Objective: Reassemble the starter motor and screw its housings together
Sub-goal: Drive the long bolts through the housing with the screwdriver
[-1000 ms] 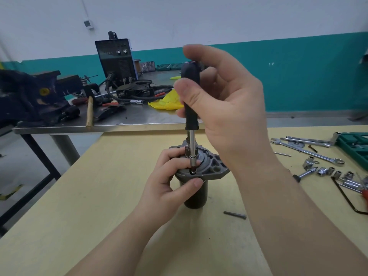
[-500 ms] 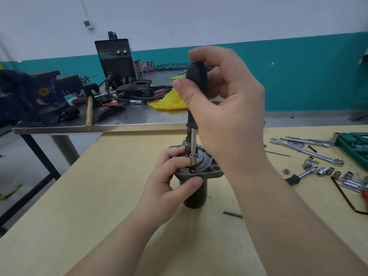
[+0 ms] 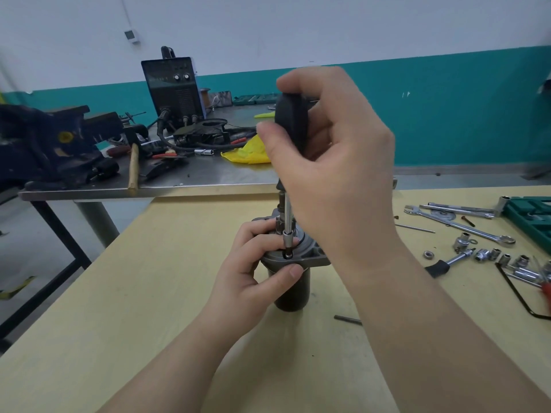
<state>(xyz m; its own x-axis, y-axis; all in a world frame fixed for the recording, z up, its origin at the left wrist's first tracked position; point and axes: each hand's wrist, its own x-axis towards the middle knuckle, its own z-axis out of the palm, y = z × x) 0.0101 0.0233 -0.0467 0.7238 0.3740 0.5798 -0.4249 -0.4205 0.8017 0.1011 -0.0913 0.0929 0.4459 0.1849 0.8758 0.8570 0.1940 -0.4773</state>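
Observation:
The starter motor [image 3: 290, 296] stands upright on the wooden table [image 3: 125, 317], its dark cylindrical body below and its grey flanged end housing [image 3: 313, 257] on top. My left hand [image 3: 253, 275] grips the housing's near rim, thumb in front and fingers over the top. My right hand [image 3: 331, 162] holds the black handle of a nut driver [image 3: 291, 123] from above. The driver's steel shaft [image 3: 287, 225] stands vertical, its socket tip seated in a hole at the flange's front edge. A loose long bolt [image 3: 347, 319] lies on the table to the right of the motor.
Sockets [image 3: 489, 254], a combination wrench [image 3: 465, 228], a ratchet handle [image 3: 447, 263] and a green tool case [image 3: 533, 216] lie at the right. Behind stands a steel bench [image 3: 190, 180] with a dark vise [image 3: 44, 147], a welder [image 3: 174, 90], cables and a yellow rag [image 3: 247, 153].
My right hand has turned on the driver handle, the wrist rolling rightward and covering more of the flange. The motor and my left hand have stayed in place.

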